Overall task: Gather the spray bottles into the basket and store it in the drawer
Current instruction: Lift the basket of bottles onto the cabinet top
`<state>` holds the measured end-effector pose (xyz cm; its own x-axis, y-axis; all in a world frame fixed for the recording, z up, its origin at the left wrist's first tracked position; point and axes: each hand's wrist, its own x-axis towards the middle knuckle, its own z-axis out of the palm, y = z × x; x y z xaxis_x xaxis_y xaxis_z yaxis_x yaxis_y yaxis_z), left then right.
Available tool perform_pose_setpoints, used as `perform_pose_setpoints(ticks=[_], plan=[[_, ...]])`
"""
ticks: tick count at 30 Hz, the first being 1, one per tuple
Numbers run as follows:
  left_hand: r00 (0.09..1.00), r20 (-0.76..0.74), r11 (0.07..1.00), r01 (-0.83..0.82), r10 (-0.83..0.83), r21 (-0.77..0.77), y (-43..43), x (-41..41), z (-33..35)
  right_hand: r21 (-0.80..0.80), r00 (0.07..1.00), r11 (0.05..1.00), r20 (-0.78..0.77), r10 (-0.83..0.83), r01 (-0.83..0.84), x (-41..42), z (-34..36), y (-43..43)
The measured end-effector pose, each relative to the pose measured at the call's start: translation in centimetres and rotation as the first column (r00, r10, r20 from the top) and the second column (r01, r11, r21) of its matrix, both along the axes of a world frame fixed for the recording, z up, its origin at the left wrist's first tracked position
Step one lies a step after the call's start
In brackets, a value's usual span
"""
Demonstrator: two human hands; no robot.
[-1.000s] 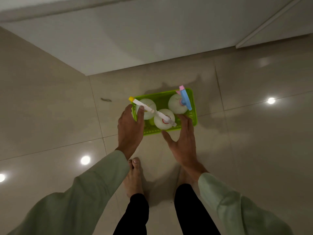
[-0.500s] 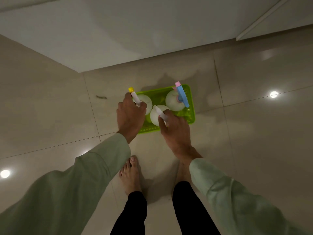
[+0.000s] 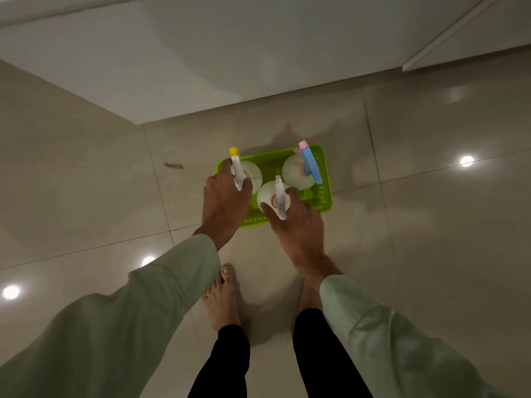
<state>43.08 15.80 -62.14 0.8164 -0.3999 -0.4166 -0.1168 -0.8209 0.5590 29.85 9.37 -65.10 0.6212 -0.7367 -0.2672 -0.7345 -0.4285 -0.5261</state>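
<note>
A bright green basket (image 3: pixel 324 179) sits on the tiled floor in front of my feet. Three round white spray bottles stand in it. My left hand (image 3: pixel 225 205) is closed around the neck of the yellow-tipped bottle (image 3: pixel 253 173) at the basket's left, and its sprayer lies over my fingers. My right hand (image 3: pixel 297 225) grips the neck of the middle bottle (image 3: pixel 265 196) at the near edge, thumb and forefinger either side of the white sprayer. The blue-and-pink-headed bottle (image 3: pixel 293 170) stands untouched at the far right. My hands hide the basket's near rim.
A pale cabinet front (image 3: pixel 230 53) runs along the floor just behind the basket, with a seam (image 3: pixel 442 35) at the upper right. My bare feet (image 3: pixel 222 300) stand close behind the basket. A small dark mark (image 3: pixel 173 165) lies on the floor to the left.
My hands moved from the basket's left edge and front onto two bottle necks. The yellow-tipped and white sprayers, lying diagonally before, now point away from me.
</note>
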Motion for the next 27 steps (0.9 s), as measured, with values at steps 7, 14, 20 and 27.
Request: perform_pose_setpoints(ticks=[7,14,20,27], plan=[[1.0,-0.01,1.0,-0.025,0.025,0.01,0.1,0.1,1.1,-0.236,0.989,0.964,0.106,-0.102,0.125,-1.0,2.3,-4.4],[0.999,0.012,0.999,-0.033,0.033,0.001,-0.5,-0.1,0.6,-0.012,0.973,0.993,-0.203,0.112,-0.117,2.1,0.4,-8.8],[0.997,0.032,0.997,-0.066,0.065,0.027,-0.6,0.2,0.0,-0.097,0.983,0.991,-0.166,0.076,-0.093,2.9,-0.1,-8.4],[0.998,0.037,0.997,-0.043,0.041,0.061,-0.5,-0.1,-0.4,-0.135,0.989,0.989,-0.141,0.042,-0.061,2.9,-0.3,-8.0]])
